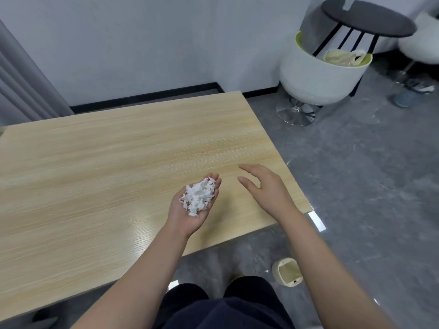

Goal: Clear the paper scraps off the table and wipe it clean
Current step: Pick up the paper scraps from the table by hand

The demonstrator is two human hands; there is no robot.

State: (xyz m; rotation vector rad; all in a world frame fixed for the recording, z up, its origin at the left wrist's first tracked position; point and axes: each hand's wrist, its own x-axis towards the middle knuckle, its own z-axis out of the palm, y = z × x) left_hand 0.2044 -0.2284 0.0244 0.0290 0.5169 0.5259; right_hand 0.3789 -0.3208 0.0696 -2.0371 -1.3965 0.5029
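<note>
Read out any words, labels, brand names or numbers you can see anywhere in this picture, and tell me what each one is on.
None: no readable text shows in this view.
The wooden table, the paper scraps in the left hand and the small bin on the floor show no print.
The shoe at the far right is too blurred to tell.

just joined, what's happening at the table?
A person stands at the wooden table. Their left hand is palm up, cupping a pile of white paper scraps. The right hand hovers open over the table's right side, holding nothing. A small beige bin sits on the floor by their feet. No cloth is in view.
</note>
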